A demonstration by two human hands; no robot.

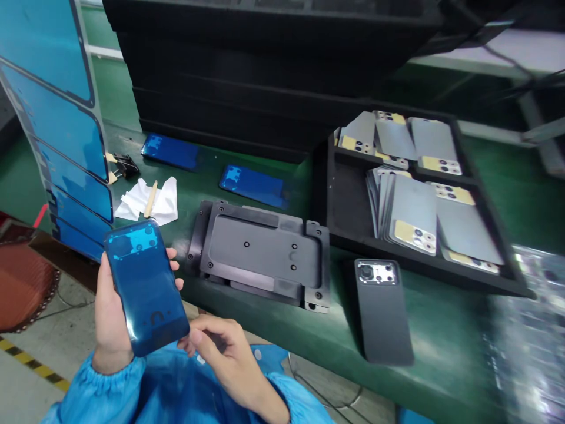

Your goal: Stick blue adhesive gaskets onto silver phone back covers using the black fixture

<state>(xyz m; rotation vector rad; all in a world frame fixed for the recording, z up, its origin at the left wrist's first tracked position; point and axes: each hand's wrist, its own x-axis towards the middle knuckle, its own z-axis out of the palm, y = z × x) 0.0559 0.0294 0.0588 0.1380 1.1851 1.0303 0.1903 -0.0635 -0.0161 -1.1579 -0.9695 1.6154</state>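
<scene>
A green-topped workbench (441,335) carries a black tray (419,261) of phone back covers, with a stack of black trays (220,100) along its far side. Nearer lie a black metal jig (265,250) and a dark phone back cover (384,324), both apart from the tray's front rim. 2 blue phone panels (253,186) lie flat beyond the jig; crumpled white wipes (168,203) and a black binder clip (126,166) sit left.

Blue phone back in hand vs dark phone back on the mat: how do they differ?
The blue phone back has glossy blue film; the dark phone back is matte with a silver camera plate. The blue back is tilted in the left hand; the dark back lies flat on the green mat. Both are rounded rectangles.
</scene>
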